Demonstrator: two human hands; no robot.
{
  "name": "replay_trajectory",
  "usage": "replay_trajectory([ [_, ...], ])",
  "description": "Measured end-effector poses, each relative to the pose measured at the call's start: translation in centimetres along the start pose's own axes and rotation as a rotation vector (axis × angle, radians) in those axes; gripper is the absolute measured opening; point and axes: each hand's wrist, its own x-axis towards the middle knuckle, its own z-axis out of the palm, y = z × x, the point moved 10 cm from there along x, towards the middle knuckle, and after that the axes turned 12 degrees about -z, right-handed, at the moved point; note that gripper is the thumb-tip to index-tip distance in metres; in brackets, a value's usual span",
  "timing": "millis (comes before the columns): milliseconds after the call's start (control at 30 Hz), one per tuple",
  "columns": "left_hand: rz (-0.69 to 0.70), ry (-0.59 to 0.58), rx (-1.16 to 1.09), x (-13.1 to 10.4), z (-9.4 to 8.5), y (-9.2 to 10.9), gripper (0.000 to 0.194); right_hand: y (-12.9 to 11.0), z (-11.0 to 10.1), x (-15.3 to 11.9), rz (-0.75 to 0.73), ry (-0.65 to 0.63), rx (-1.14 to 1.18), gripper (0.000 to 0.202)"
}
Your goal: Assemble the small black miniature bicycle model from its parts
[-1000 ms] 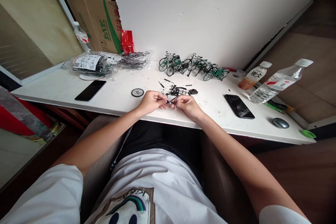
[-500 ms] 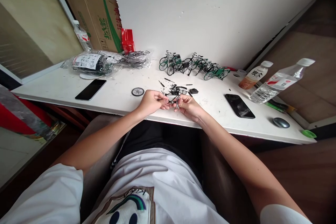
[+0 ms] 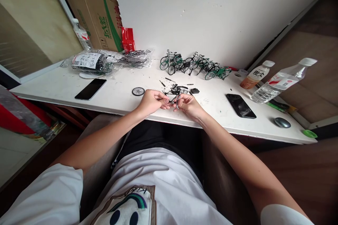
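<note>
Miniature bicycle frame (image 3: 174, 91): black, between the hands just above the table (image 3: 118, 93), slim silvery part (image 3: 177, 102) at its near side.
Risk: uneven finger pressure might bend a thin tube or let the silvery part slip (small bits vanish easily).
Right hand (image 3: 192, 107): thumb and fingertips nearly closed, grasping the silvery part against the frame.
Left hand (image 3: 152, 101): fingertips pinched on the frame's near left side; exact contact hidden.
Spoked wheel (image 3: 138, 91): flat, beside the left hand.
Assembled miniature bicycles (image 3: 177, 64): beyond, along the wall (image 3: 190, 14).

Seemingly glossy black phones (image 3: 90, 89)
</note>
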Motion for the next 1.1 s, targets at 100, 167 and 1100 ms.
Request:
replay_trajectory([
  [100,0.039,-0.004,0.016,-0.1,0.0,0.6,0.063,-0.8,0.4,0.0,-0.026,-0.015,-0.062,0.041],
  [167,0.082,-0.028,0.024,-0.2,0.2,1.4,0.064,-1.9,0.7,-0.1,-0.066,-0.030,-0.119,0.040],
  [1100,0.486,-0.049,0.455,-3.0,0.5,6.4,0.037,-6.2,3.2,-1.5,-0.380,-0.184,-0.413,0.044],
])
